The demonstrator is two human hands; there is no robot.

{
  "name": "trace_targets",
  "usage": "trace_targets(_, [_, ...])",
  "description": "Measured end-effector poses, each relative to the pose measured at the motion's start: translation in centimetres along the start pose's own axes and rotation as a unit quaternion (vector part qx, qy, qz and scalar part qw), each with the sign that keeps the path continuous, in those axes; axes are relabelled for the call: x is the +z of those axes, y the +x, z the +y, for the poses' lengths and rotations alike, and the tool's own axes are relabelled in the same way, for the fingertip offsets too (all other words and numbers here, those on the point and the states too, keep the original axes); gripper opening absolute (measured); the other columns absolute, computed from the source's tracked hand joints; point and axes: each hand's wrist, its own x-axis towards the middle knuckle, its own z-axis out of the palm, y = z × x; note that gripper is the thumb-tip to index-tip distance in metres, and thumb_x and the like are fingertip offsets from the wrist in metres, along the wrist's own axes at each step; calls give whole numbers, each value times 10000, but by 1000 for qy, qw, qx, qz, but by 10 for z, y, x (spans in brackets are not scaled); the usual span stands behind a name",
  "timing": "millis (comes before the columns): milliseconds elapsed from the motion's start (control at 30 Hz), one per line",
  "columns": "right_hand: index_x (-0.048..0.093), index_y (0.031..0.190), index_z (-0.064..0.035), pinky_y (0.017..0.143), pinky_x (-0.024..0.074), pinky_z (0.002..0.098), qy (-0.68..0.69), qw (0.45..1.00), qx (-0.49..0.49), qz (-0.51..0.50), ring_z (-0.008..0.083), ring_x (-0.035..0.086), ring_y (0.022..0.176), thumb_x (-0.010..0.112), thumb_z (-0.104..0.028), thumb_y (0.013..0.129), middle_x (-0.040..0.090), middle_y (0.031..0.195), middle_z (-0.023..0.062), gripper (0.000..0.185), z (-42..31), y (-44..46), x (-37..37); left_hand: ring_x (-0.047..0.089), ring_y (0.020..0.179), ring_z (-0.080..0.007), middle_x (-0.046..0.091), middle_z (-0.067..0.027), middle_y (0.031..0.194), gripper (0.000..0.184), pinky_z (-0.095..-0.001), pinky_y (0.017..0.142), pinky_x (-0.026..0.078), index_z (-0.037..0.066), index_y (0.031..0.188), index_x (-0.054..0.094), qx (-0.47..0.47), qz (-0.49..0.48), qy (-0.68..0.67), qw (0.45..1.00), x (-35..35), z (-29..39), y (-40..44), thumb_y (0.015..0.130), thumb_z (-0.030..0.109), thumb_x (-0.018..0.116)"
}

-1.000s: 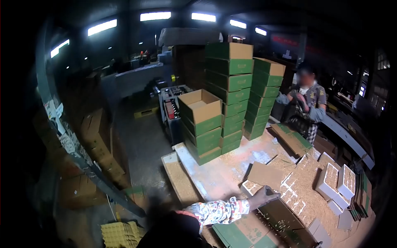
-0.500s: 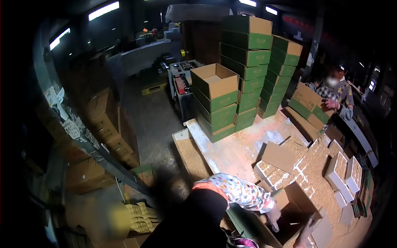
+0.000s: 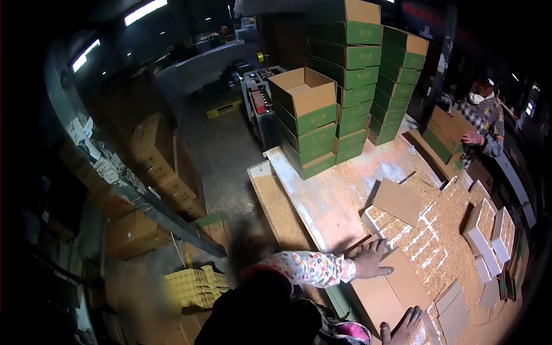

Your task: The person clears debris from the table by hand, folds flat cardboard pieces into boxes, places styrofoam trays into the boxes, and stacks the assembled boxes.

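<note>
A cardboard box point(image 3: 376, 299) stands at the near edge of the table, its top covered by flat brown panels with a seam between them. My left hand point(image 3: 371, 261), in a floral sleeve, lies spread on the far part of these panels. At the near right edge of the same box, my right hand point(image 3: 403, 328) rests with its fingers apart. Neither hand grips anything. The inside of the box is hidden.
Tall stacks of green and brown boxes point(image 3: 359, 77) stand at the back. Shavings-filled white trays point(image 3: 480, 227) lie right, near a loose cardboard sheet point(image 3: 397, 201). Across the table a co-worker point(image 3: 480, 118) holds a box. A metal post point(image 3: 129, 192) rises at left.
The box was open with its dark inside showing; brown panels now cover it. My left hand has come up out of it onto the panels, and the view has shifted.
</note>
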Motion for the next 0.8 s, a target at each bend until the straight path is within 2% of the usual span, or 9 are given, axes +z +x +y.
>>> trace_targets(167, [303, 1398, -71, 1053, 327, 339, 422, 854, 291, 87, 219, 429, 1227, 307, -445, 975, 415, 1373, 88, 565, 11, -39, 1, 410, 1218, -324, 353, -271, 1349, 755, -389, 1047, 303, -106, 1354, 231, 50, -407, -220, 885, -29, -1, 28, 884, 427, 485])
trace_targets(200, [374, 1359, -65, 1017, 371, 355, 380, 870, 247, 195, 235, 497, 1154, 305, -498, 959, 492, 1304, 76, 593, 17, -45, -8, 394, 1227, -357, 364, -330, 1312, 902, -397, 1052, 299, -137, 1338, 225, -92, -365, -276, 884, -32, 19, 13, 817, 510, 578])
trace_targets(233, [388, 1347, -55, 1021, 366, 358, 329, 881, 232, 247, 241, 493, 1160, 315, -480, 959, 488, 1306, 92, 581, 7, -44, -30, 344, 1249, -401, 319, -390, 1292, 1088, -428, 1073, 248, -173, 1300, 243, 48, -260, -238, 935, -23, 15, 2, 681, 614, 670])
trace_targets(300, [416, 1323, -33, 1027, 356, 362, 220, 921, 239, 216, 253, 485, 1172, 334, -444, 957, 480, 1309, 125, 556, -36, -51, -64, 330, 1242, -411, 305, -298, 1345, 905, -489, 1030, 288, -116, 1303, 302, 405, -26, -41, 913, -17, -14, -25, 706, 440, 695])
trace_targets(367, [444, 1299, -12, 1034, 346, 367, 77, 943, 307, 102, 265, 477, 1184, 354, -408, 955, 472, 1312, 157, 532, -35, -43, -66, 426, 1132, -430, 456, -263, 1224, 540, -506, 975, 348, -26, 1164, 510, 428, -141, 100, 887, 2, -65, -17, 673, 158, 640])
trace_targets(400, [443, 1292, 10, 1045, 317, 333, -152, 910, 383, -31, 245, 447, 1210, 398, -257, 944, 463, 1318, 166, 440, -9, -29, -55, 446, 1104, -438, 490, -259, 1191, 445, -496, 958, 369, -16, 1094, 543, 369, -138, 2, 919, 15, -84, -7, 691, 143, 643])
trace_targets(533, [350, 1357, -24, 1054, 283, 375, -214, 911, 352, 23, 367, 345, 1279, 504, -420, 866, 299, 1386, 299, 649, 29, -56, 11, 388, 1235, -327, 397, -219, 1316, 601, -386, 1045, 298, -38, 1313, 342, 173, -31, -344, 922, -8, -35, 40, 805, 126, 616])
trace_targets(667, [332, 1387, -109, 1033, 317, 357, -48, 993, 111, 5, 322, 397, 1242, 405, -156, 944, 387, 1344, 238, 452, 64, -90, -25, 445, 1163, -324, 471, -205, 1216, 514, -368, 1008, 331, -29, 1250, 400, 204, -39, -110, 972, 11, 26, 80, 784, 45, 604])
trace_targets(800, [363, 1327, 25, 1052, 287, 345, -21, 778, 395, 488, 339, 369, 1257, 465, -360, 914, 399, 1311, 276, 574, 153, -87, -122, 496, 1082, -321, 518, -189, 1137, 451, -366, 963, 371, -13, 1189, 450, 158, -26, -98, 982, 26, 19, 87, 761, -8, 591])
